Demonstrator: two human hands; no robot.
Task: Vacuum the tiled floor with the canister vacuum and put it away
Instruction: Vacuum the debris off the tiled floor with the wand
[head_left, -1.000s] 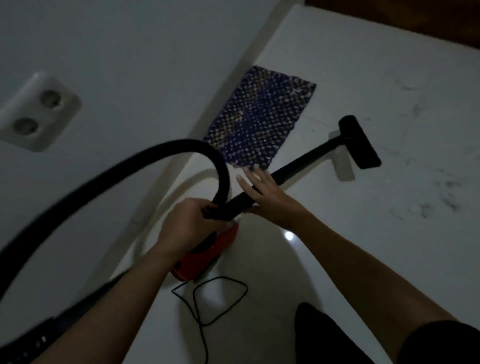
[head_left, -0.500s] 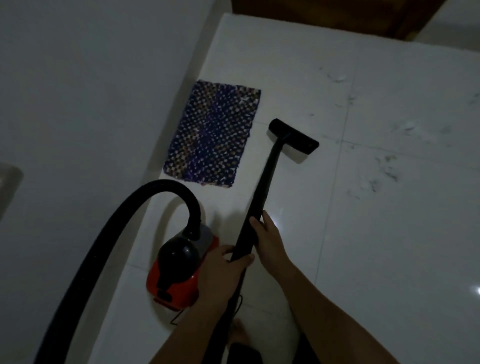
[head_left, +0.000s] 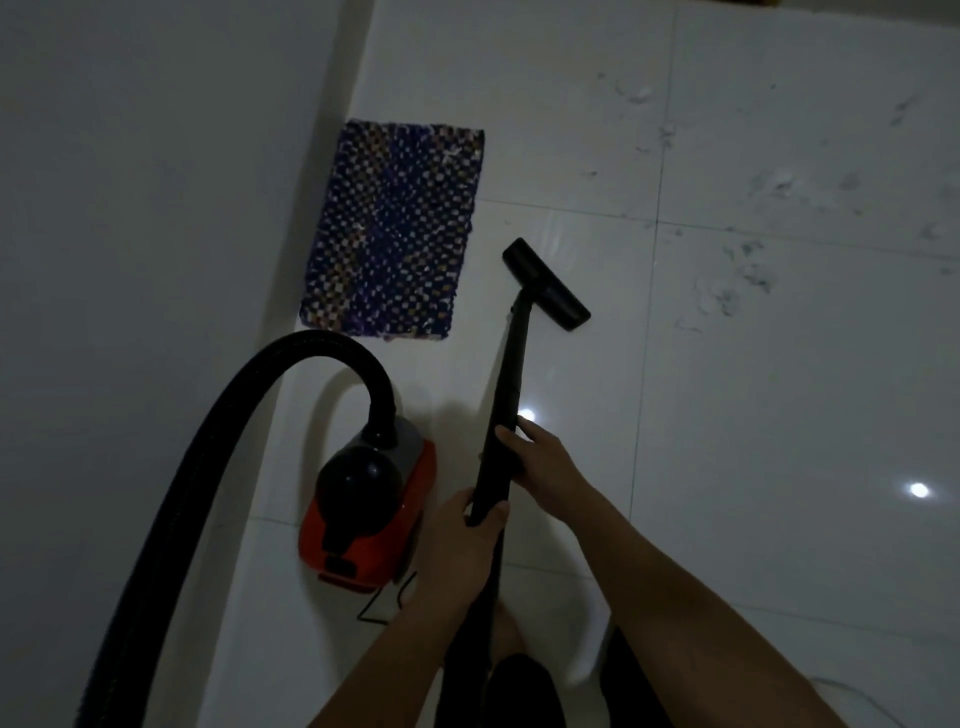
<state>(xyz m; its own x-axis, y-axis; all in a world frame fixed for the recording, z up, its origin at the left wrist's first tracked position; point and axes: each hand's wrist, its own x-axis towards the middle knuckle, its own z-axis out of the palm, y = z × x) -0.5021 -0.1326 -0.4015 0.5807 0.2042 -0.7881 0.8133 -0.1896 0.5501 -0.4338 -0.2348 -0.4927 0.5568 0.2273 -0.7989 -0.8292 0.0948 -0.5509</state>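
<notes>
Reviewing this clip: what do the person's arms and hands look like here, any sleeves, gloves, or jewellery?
Both forearms are bare right down to the bottom of the frame, with no sleeves in view. The left hand and right hand wear no gloves. No rings, watch or bracelets show, though the dim light hides fine detail.

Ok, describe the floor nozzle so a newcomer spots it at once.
Start at the patterned blue mat by the wall. Just right of its near corner, on the white tiles, sits the floor nozzle: a flat black bar, angled, ending the wand both hands hold.

- Dim room, glossy white tiled floor (head_left: 779, 467) with lamp glints and scattered debris.
- Plain wall (head_left: 130, 182) at left.
- Blue patterned mat (head_left: 395, 228) beside it.
</notes>
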